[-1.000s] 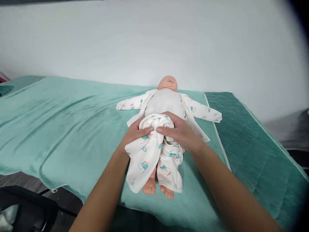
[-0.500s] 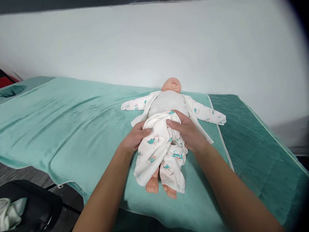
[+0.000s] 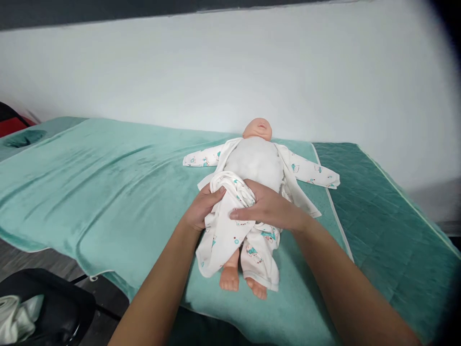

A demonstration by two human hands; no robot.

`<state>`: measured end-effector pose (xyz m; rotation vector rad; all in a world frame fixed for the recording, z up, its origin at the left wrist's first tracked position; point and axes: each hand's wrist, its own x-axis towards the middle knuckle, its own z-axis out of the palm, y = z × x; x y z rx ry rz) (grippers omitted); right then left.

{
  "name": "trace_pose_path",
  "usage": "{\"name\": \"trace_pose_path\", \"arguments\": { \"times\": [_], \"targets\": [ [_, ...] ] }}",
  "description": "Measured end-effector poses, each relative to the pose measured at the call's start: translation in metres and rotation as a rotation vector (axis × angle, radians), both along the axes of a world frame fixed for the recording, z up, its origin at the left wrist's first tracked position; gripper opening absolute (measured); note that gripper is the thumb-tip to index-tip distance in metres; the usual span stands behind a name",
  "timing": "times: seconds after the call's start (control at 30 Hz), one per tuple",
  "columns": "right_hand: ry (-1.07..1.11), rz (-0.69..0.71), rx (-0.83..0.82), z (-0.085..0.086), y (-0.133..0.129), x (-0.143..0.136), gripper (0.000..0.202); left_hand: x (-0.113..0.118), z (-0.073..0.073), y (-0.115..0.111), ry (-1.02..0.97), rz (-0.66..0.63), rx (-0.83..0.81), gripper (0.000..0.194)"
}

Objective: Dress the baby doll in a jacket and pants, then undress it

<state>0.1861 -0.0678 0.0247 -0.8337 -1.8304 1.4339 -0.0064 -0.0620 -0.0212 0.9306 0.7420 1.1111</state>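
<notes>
A baby doll (image 3: 256, 158) lies on its back on the green sheet, its head toward the wall and its feet toward me. Its white printed jacket (image 3: 313, 174) is open at the front, with the sleeves spread to both sides. White printed pants (image 3: 225, 226) cover the doll's legs, and both bare feet stick out below. My left hand (image 3: 205, 206) grips the pants' waist at the left, thumb on top. My right hand (image 3: 264, 207) pinches the bunched waist fabric near the middle, its fingers partly hidden behind the cloth.
A green sheet (image 3: 108, 192) covers the bed, with a darker quilted cover (image 3: 389, 216) at the right. The wall (image 3: 216, 72) stands behind. At the lower left is a black chair (image 3: 68, 302) with crumpled cloth (image 3: 18, 319) on it.
My right hand has moved left and slightly down across the pants. The waist fabric is more bunched and lower, showing more of the doll's belly. The view has shifted slightly.
</notes>
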Motion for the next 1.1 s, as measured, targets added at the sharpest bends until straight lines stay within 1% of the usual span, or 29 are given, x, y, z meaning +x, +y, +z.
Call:
{"name": "trace_pose_path", "arguments": {
  "times": [0.07, 0.13, 0.23, 0.33, 0.4, 0.47, 0.53, 0.63, 0.7, 0.8, 0.87, 0.97, 1.1],
  "targets": [
    [-0.027, 0.048, 0.004, 0.001, -0.001, 0.0, 0.051, 0.0, 0.002, -0.001, 0.029, 0.024, -0.01, 0.048],
    [-0.019, 0.04, -0.033, -0.001, -0.001, 0.001, 0.045, 0.002, 0.006, -0.004, 0.044, 0.048, -0.013, 0.048],
    [0.101, -0.004, -0.132, -0.004, -0.002, 0.004, 0.041, 0.008, 0.017, -0.016, 0.048, 0.068, -0.019, 0.045],
    [0.244, -0.018, -0.24, -0.007, -0.002, 0.008, 0.042, 0.014, 0.029, -0.033, 0.091, 0.073, -0.038, 0.042],
    [0.279, -0.03, -0.245, -0.008, -0.001, 0.01, 0.04, 0.016, 0.035, -0.044, 0.124, 0.07, -0.051, 0.042],
    [0.228, -0.052, -0.172, -0.01, -0.001, 0.01, 0.035, 0.017, 0.039, -0.054, 0.142, 0.063, -0.073, 0.042],
    [0.121, -0.096, -0.052, -0.012, -0.003, 0.009, 0.03, 0.017, 0.04, -0.064, 0.156, 0.065, -0.112, 0.043],
    [-0.076, -0.166, 0.118, -0.014, -0.007, 0.005, 0.028, 0.015, 0.04, -0.081, 0.177, 0.123, -0.183, 0.043],
    [-0.214, -0.178, 0.212, -0.013, -0.011, 0.002, 0.025, 0.015, 0.04, -0.094, 0.183, 0.158, -0.225, 0.043],
    [-0.385, -0.159, 0.339, -0.009, -0.017, -0.003, 0.02, 0.018, 0.044, -0.115, 0.17, 0.154, -0.274, 0.042],
    [-0.464, -0.144, 0.386, -0.008, -0.021, -0.005, 0.02, 0.021, 0.047, -0.128, 0.122, 0.151, -0.308, 0.041],
    [-0.563, -0.14, 0.407, -0.009, -0.026, -0.005, 0.022, 0.024, 0.049, -0.146, 0.036, 0.196, -0.335, 0.037],
    [-0.687, -0.085, 0.487, -0.012, -0.03, -0.002, 0.016, 0.024, 0.044, -0.166, -0.022, 0.263, -0.359, 0.035]
  ]
}}
